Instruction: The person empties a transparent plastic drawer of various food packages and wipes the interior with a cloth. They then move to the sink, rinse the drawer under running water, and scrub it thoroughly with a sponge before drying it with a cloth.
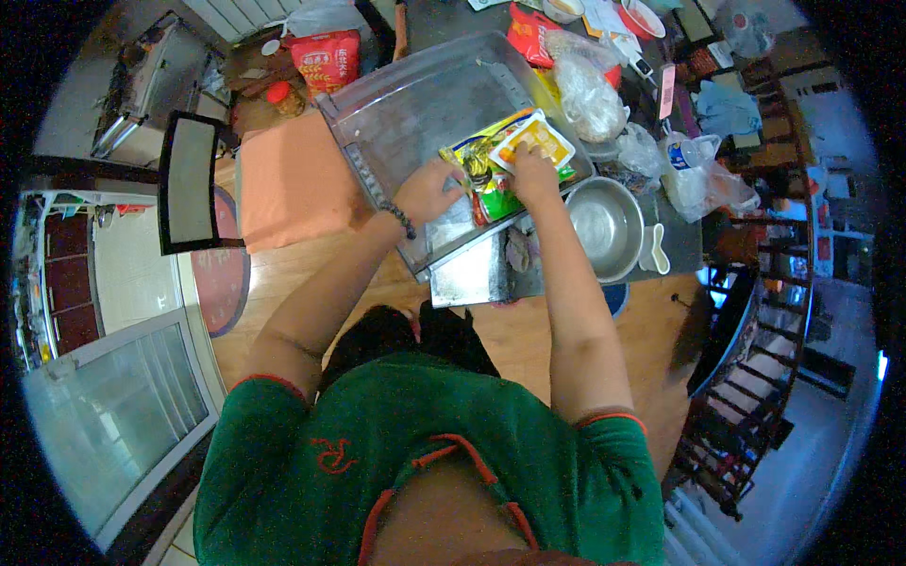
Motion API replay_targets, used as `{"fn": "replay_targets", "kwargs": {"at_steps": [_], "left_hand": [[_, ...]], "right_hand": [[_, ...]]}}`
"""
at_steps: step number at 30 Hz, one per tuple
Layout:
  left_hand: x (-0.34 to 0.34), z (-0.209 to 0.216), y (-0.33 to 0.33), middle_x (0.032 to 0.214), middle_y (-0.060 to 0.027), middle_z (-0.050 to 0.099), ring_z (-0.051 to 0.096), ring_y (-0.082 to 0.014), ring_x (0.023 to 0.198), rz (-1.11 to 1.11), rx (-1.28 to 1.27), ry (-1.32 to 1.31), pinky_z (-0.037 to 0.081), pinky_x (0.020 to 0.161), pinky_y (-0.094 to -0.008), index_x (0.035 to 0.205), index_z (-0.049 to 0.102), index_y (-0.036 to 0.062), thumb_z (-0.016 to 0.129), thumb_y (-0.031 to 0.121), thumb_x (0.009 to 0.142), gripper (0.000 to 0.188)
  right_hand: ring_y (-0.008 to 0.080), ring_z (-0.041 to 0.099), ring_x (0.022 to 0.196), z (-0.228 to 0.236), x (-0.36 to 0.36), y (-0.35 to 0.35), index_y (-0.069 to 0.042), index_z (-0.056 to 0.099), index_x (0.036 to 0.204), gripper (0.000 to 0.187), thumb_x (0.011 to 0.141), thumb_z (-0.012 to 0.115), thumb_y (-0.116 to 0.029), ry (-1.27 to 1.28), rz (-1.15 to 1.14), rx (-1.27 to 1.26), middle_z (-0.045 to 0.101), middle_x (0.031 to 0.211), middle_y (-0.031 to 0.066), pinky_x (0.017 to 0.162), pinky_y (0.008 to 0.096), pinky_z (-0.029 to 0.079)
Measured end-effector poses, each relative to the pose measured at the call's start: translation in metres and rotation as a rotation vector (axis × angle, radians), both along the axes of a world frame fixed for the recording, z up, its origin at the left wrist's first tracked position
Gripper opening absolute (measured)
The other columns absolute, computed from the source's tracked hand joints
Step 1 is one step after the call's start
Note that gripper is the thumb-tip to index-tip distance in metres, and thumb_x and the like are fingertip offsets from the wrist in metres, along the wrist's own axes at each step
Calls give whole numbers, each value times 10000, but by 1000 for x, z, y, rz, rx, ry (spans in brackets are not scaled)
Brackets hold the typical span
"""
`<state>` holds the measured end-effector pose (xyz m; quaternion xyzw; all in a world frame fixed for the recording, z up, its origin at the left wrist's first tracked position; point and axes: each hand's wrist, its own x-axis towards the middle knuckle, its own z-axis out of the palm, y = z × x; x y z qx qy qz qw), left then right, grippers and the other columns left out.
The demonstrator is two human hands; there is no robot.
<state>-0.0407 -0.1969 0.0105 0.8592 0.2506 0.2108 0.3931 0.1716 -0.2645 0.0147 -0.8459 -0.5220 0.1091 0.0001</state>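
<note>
Several colourful food packets lie together in a clear plastic drawer-like bin (396, 90). My right hand (534, 179) has its fingers closed at a yellow packet with a white border (543, 134), on top of the others. Beneath it are a yellow and dark packet (477, 151) and a green and red packet (500, 203). My left hand (427, 193), with a dark bead bracelet on the wrist, is inside the bin at the packets' left edge. Its fingers are curled together; what they hold, if anything, is too small to make out.
Right of the bin stand a metal bowl (604, 231), a white spoon (654, 250) and several plastic bags (590, 99). An orange-covered surface (297, 179) lies left, beside a chair back (189, 184). A red bag (326, 64) and a red-lidded jar (283, 97) are behind.
</note>
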Motion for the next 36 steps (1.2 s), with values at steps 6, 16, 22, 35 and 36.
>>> {"fn": "replay_targets", "kwargs": {"at_steps": [6, 16, 22, 35, 36], "left_hand": [[46, -3, 43, 1159, -128, 543, 541, -224, 1049, -30, -1003, 45, 430, 909, -366, 1142, 520, 38, 517, 446, 864, 494], [100, -5, 84, 1120, -115, 584, 592, -208, 984, -240, -1640, -164, 487, 846, -344, 1189, 489, 7, 576, 103, 845, 368], [117, 1, 109, 1127, -107, 584, 576, -196, 1012, -475, -1333, 87, 467, 873, -332, 1188, 495, 2, 610, 82, 822, 391], [120, -1, 97, 1059, -87, 612, 605, -174, 936, -396, -1486, -23, 484, 833, -311, 1135, 519, 1, 586, 103, 842, 317], [120, 1, 96, 1059, -89, 612, 606, -175, 934, -393, -1505, -28, 483, 836, -312, 1132, 521, 1, 577, 108, 849, 308]], "right_hand": [[365, 587, 844, 30, 2, -6, -12, 559, 1024, 319, 706, 538, 0, 230, -22, 558, 596, 890, 207, 680, 434, 485], [283, 466, 1145, 29, -11, 2, -5, 425, 1260, 606, 738, 702, -137, 802, -540, 852, 473, 1249, 169, 942, 386, 391], [140, 595, 812, 22, -5, 27, 18, 542, 1084, 272, 823, 586, -46, 1340, -851, 1016, 627, 966, 73, 731, 272, 476], [133, 594, 851, 30, -17, 3, 14, 570, 1086, 230, 892, 520, -99, 1348, -962, 1191, 630, 997, 68, 782, 270, 466], [133, 592, 854, 31, -17, 2, 14, 569, 1084, 229, 899, 511, -107, 1358, -964, 1190, 628, 1001, 68, 784, 270, 465]]}}
